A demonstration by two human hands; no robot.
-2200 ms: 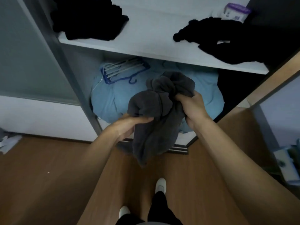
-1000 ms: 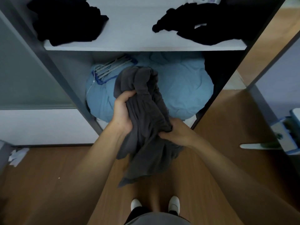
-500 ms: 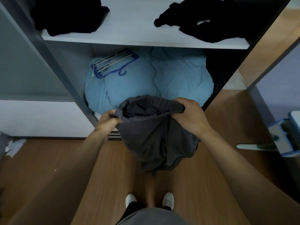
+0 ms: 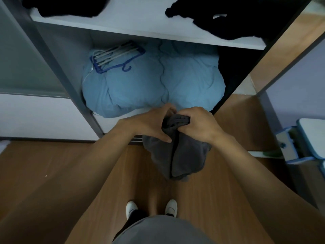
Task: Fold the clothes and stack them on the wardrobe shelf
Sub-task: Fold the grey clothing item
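Note:
A dark grey garment [image 4: 179,154] hangs doubled over in front of the open wardrobe, above the wooden floor. My right hand [image 4: 198,124] grips its bunched top edge. My left hand [image 4: 151,124] meets it there, fingers curled over the same edge and thumb lying down the cloth. Above is the white wardrobe shelf [image 4: 144,22]. It carries a black folded pile [image 4: 70,6] at the left and loose black clothes [image 4: 233,20] at the right.
Below the shelf a bulky light-blue duvet [image 4: 151,85] fills the compartment, with a bundle of blue hangers [image 4: 114,57] lying on it. A grey wardrobe post [image 4: 58,67] stands left. A white-and-blue container [image 4: 302,140] sits at the right. My shoes [image 4: 131,208] are on the floor.
My hands, spread apart along the garment's top edge half a second ago, have come together at the middle, and the cloth now hangs folded in half lengthwise.

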